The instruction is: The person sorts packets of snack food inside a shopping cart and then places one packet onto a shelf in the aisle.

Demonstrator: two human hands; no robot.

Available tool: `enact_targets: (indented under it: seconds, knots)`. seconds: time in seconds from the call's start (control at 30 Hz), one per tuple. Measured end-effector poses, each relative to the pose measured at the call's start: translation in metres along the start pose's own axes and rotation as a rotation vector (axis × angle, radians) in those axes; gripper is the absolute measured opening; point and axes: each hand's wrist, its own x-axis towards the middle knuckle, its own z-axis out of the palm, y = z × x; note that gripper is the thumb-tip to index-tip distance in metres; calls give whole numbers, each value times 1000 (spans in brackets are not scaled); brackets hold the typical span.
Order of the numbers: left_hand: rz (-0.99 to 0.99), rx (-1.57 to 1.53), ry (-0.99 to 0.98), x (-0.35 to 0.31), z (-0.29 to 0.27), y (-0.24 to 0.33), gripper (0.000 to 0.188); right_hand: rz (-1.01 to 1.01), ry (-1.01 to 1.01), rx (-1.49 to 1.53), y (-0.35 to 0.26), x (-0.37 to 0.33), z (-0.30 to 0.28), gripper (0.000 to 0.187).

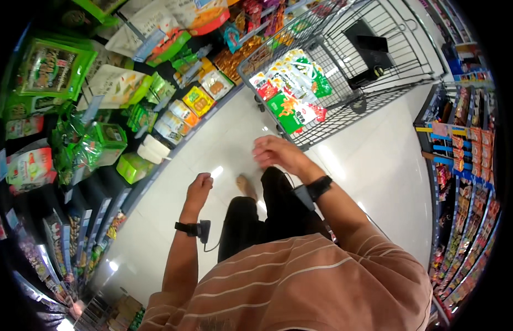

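My left hand (198,192) hangs over the pale floor beside the left shelf, fingers curled in and nothing seen in it. Just before the near end of a metal shopping cart (328,122) is my right hand (275,152), its fingers loosely bent and apart, holding nothing. In the cart lie several snack bags: a green and white bag (288,112) at the near corner, and white and green packets (292,74) behind it. A black flat object (372,44) rests toward the cart's far right.
Packed shelves curve along the left, with large green packages (55,69), small yellow packs (198,100) and a bright green box (133,167) at the edge. On the right stands another rack of hanging snack packets (463,182). Shiny floor tiles (372,165) lie between them.
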Motion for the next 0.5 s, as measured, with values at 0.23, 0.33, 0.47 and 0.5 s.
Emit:
enact_targets:
  seconds: [0.23, 0.33, 0.47, 0.5]
  knots:
    - [311, 270, -128, -23, 19, 33, 32, -286, 269, 108, 11, -116, -44, 30]
    - [401, 395, -193, -27, 26, 34, 34, -293, 397, 167, 33, -155, -51, 30]
    - [386, 440, -252, -34, 31, 49, 36, -321, 414, 184, 48, -189, -56, 31]
    - [385, 445, -254, -37, 33, 53, 36, -321, 414, 189, 49, -195, -59, 31]
